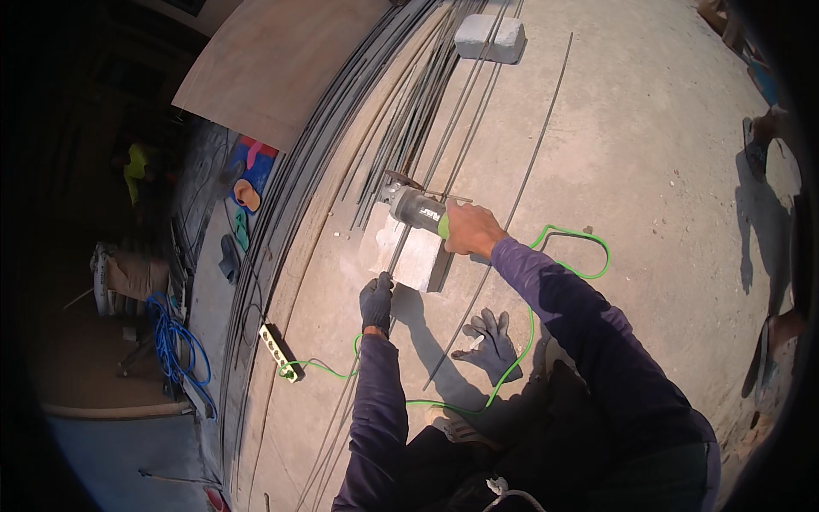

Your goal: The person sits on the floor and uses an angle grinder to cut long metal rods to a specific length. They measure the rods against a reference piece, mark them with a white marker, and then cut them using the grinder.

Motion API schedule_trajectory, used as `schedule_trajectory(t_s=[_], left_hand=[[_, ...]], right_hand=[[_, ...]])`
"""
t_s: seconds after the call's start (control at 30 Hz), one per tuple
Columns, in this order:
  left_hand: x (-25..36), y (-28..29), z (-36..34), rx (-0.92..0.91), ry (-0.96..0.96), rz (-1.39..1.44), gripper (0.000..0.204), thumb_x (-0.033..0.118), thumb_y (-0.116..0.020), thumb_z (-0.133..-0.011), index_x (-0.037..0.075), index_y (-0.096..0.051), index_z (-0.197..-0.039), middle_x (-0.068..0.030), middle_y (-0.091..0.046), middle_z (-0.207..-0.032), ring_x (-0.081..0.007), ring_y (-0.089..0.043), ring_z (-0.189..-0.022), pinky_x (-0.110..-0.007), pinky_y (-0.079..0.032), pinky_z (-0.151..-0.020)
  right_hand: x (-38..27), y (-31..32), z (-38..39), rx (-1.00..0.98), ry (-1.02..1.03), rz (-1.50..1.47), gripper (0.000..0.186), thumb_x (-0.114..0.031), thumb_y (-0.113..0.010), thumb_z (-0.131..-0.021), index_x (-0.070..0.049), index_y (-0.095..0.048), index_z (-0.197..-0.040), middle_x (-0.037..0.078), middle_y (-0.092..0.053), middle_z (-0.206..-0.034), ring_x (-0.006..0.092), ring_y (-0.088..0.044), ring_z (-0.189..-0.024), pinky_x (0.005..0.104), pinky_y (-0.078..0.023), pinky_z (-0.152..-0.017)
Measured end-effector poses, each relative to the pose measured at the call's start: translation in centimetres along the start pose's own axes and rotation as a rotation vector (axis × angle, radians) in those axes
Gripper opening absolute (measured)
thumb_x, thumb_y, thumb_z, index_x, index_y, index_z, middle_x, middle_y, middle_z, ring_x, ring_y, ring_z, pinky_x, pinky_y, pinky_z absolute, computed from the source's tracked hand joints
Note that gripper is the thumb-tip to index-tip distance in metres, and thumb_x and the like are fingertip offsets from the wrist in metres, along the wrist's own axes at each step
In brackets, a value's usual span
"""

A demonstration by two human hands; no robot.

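Note:
My bare right hand (471,229) is wrapped round the green rear body of an angle grinder (418,211). The grinder's disc end lies over some thin steel rods at the far edge of a pale concrete block (415,263); whether the disc touches them I cannot tell. In a dark knitted glove, my left hand (376,300) is closed on thin steel rods (397,249) just nearer than the block. The rods run across the block's top and on toward a second grey block (490,39) farther away.
A loose glove (490,346) lies by a green cable (531,328), which leads to a power strip (277,352). Long bundled rods (341,111) stretch along the left beside sandals (246,195) and a coiled blue hose (175,341). A single rod (539,136) lies to the right.

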State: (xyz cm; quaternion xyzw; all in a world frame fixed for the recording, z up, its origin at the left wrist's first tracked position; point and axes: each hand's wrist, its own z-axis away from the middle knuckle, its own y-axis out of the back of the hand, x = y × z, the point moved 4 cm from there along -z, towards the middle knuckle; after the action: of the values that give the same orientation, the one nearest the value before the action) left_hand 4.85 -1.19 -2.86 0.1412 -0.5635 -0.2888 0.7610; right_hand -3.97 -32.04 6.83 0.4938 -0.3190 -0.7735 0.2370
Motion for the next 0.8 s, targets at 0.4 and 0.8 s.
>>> schedule_trajectory(t_s=[0.4,0.8], left_hand=[[-0.16,-0.09,-0.15,-0.007,0.010,0.036,0.043,0.045,-0.065,-0.097,0.007,-0.070,-0.078,0.0020,-0.055,-0.063,-0.0101,-0.048,-0.059,-0.030,-0.038,-0.056],[-0.29,-0.03,-0.23,-0.003,0.009,0.028,0.044,0.046,-0.065,-0.096,0.006,-0.071,-0.078,0.0017,-0.056,-0.064,-0.0104,-0.048,-0.058,-0.030,-0.038,-0.055]], right_hand=[[0.12,-0.13,-0.18,0.011,0.010,0.004,0.061,-0.017,-0.077,-0.071,0.005,-0.054,-0.123,0.026,-0.070,-0.108,0.0410,-0.069,-0.104,0.0466,-0.055,-0.091],[-0.43,0.58,0.27,-0.022,-0.007,0.013,0.061,-0.015,-0.077,-0.073,0.005,-0.055,-0.126,0.024,-0.070,-0.112,0.0387,-0.070,-0.106,0.0436,-0.055,-0.094]])
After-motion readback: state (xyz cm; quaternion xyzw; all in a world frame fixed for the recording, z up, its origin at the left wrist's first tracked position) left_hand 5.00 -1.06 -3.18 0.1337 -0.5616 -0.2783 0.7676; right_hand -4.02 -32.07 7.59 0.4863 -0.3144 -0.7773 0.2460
